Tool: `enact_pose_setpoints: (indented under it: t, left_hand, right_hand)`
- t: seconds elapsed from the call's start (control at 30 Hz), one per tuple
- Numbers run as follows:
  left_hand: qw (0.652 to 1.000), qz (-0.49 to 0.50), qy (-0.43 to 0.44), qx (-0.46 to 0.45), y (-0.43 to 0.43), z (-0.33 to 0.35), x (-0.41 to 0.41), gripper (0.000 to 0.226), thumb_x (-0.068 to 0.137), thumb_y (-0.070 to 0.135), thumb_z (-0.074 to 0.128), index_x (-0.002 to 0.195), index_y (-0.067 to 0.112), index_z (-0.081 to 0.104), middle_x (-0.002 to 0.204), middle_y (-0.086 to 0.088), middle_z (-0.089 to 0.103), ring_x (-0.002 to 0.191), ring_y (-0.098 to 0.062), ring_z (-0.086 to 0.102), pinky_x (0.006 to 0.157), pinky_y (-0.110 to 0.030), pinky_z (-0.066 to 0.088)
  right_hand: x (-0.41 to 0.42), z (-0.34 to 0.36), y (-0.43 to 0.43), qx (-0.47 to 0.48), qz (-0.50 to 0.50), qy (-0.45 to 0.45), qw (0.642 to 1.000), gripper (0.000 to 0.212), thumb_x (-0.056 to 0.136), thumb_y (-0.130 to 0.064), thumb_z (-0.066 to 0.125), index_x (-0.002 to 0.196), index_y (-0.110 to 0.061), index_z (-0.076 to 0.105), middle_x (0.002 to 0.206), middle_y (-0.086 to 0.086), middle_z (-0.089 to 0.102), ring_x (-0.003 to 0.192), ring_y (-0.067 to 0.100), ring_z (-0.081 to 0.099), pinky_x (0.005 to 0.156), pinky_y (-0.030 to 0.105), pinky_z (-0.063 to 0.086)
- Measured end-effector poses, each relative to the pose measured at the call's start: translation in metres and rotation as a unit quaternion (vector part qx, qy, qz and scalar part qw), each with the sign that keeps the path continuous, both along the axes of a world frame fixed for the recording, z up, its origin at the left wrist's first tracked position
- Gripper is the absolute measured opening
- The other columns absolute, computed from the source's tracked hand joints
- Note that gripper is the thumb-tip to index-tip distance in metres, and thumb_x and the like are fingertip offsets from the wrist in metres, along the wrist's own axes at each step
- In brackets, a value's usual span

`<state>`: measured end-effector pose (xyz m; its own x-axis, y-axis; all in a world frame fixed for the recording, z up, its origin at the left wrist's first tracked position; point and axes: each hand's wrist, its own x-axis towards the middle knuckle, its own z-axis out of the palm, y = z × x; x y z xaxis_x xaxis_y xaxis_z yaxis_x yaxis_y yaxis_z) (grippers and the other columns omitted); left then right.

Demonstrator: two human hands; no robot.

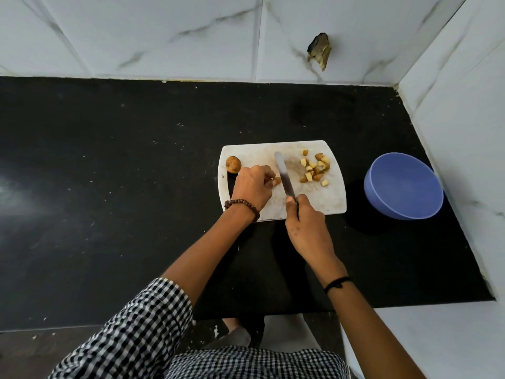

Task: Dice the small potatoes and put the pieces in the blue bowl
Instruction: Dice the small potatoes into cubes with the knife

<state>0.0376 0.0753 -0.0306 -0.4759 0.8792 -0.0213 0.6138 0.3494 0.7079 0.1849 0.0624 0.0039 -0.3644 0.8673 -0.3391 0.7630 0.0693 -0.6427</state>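
1. One whole potato (233, 164), queued at cutting board's (333, 198) left edge.
2. Potato piece (277, 181), pinched by left hand (252, 188) to steady against knife (284, 175).
3. Right hand (306, 222), clenched round knife handle.
4. Diced pieces (314, 169), heaped board-right, nearest empty-looking blue bowl (404, 187).

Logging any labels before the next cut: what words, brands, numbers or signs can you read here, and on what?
No readable text anywhere in this view.
White plastic cutting board: blank, only stains.
Steel knife gripped by the right hand: no brand mark visible on the blade.
Round blue plastic bowl: plain.
Black stone counter and white marbled wall tiles: no print.
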Motion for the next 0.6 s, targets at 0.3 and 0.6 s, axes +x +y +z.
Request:
enact_pose_setpoints:
  t: [0.3,0.6]
  left_hand:
    - [0.999,-0.029,0.038,-0.007,0.000,0.002,0.003,0.016,0.084,0.001,0.059,0.083,0.003,0.075,0.081,-0.013,0.072,0.078,-0.028,0.066,0.074,-0.040,0.056]
    - [0.999,-0.028,0.027,0.003,-0.001,0.003,0.003,0.020,0.088,0.004,0.058,0.097,0.008,0.076,0.094,-0.007,0.074,0.084,-0.021,0.067,0.078,-0.033,0.056]
  right_hand:
    - [-0.005,-0.008,-0.002,0.026,0.030,-0.048,0.998,0.028,0.108,-0.044,0.026,0.102,-0.021,0.041,0.081,0.004,0.059,0.078,0.030,0.064,0.071,0.052,0.055]
    - [-0.009,-0.006,0.005,0.022,0.078,-0.118,0.990,0.027,0.109,-0.040,0.024,0.109,-0.018,0.040,0.089,0.007,0.059,0.086,0.032,0.063,0.076,0.051,0.055]
